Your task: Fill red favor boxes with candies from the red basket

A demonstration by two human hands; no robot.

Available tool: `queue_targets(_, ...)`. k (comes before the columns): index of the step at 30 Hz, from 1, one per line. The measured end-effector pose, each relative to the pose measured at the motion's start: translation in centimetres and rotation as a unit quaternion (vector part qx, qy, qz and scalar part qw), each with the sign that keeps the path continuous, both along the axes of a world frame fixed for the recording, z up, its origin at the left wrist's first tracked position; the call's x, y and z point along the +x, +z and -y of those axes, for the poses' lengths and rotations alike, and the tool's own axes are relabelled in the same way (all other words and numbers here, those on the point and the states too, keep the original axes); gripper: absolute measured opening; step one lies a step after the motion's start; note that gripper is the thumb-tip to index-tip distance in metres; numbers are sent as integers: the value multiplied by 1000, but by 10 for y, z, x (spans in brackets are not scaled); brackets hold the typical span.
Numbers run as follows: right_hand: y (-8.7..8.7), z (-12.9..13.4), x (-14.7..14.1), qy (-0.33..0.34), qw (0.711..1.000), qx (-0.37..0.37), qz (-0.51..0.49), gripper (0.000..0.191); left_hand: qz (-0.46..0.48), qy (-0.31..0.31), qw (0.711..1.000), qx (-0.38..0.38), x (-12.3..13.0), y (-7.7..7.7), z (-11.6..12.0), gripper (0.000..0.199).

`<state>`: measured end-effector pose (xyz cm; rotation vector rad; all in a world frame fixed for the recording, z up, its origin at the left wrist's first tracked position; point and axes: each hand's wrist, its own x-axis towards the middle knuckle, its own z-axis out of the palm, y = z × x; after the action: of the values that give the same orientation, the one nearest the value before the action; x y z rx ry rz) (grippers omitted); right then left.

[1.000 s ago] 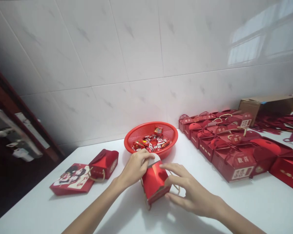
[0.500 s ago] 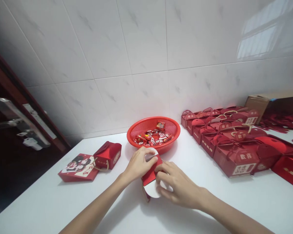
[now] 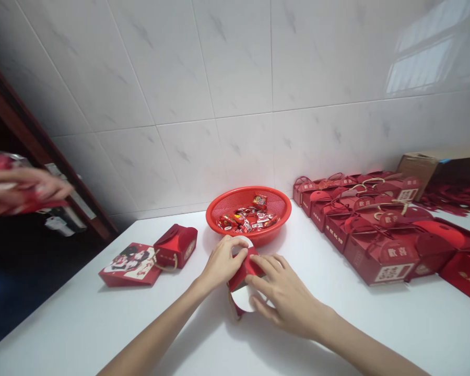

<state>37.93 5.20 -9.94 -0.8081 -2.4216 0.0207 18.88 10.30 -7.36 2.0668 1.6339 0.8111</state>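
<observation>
Between my hands stands a small red gift box (image 3: 238, 282) with white-lined rounded flaps; its near flap (image 3: 244, 300) sticks out toward me. My left hand (image 3: 224, 261) grips the box's left side near the far flap, thumb and fingers closed on the card. On the right, my right hand (image 3: 276, 290) has its fingers bent over the top and right flaps, pressing them. Part of the box is hidden under both hands. Just beyond stands a red plastic basket (image 3: 215, 203) with wrapped sweets (image 3: 250, 219) in it.
Two red boxes, one with a picture lid (image 3: 130, 265) and one closed (image 3: 178, 245), lie at left. Rows of red handled boxes (image 3: 379, 250) fill the right side, with a cardboard carton (image 3: 419, 164) behind. Another person's blurred hand (image 3: 31, 188) holds something red by the door.
My right fingers have shifted slightly up and over the box, and its top panel has tilted. Another person's hand with a red item has come in at the left.
</observation>
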Motion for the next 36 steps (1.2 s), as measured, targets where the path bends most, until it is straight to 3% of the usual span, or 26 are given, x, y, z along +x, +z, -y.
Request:
queue_targets(5, -15, 5, -1, -48, 997, -12, -55, 64, 36, 2, 999, 3, 2, -1, 0, 39)
queue_targets(10, -21, 3, 7, -59, 961, -197, -187, 93, 64, 24, 997, -22, 4, 1, 4, 25)
queue_targets(13, -20, 3, 12, -97, 922, -300, -226, 103, 108, 19, 989, -95, -2, 8, 4, 38)
queue_targets(15, -20, 3, 15, -111, 901, -346, -237, 102, 149, -14, 972, -180, -12, 16, 2, 49)
queue_targets(18, -21, 2, 18, -106, 872, -407, -251, 96, 193, -120, 933, -280, -36, 26, 1, 67)
queue_targets(22, -25, 0, 21, -56, 855, -432, -281, 87, 195, -217, 889, -353, -65, 21, 1, 91)
queue_targets(26, -31, -3, 20, -8, 837, -452, -308, 77, 191, -235, 886, -352, -73, 3, 2, 103)
queue_targets(31, -30, -14, 20, 31, 807, -493, -325, 65, 214, -216, 904, -299, -62, -15, -4, 88)
queue_targets(34, -25, -21, 26, 25, 820, -473, -321, 69, 204, -186, 922, -272, -59, -17, -7, 92)
queue_targets(36, -21, -25, 33, 13, 842, -445, -305, 73, 176, -188, 925, -280, -61, -10, -7, 96)
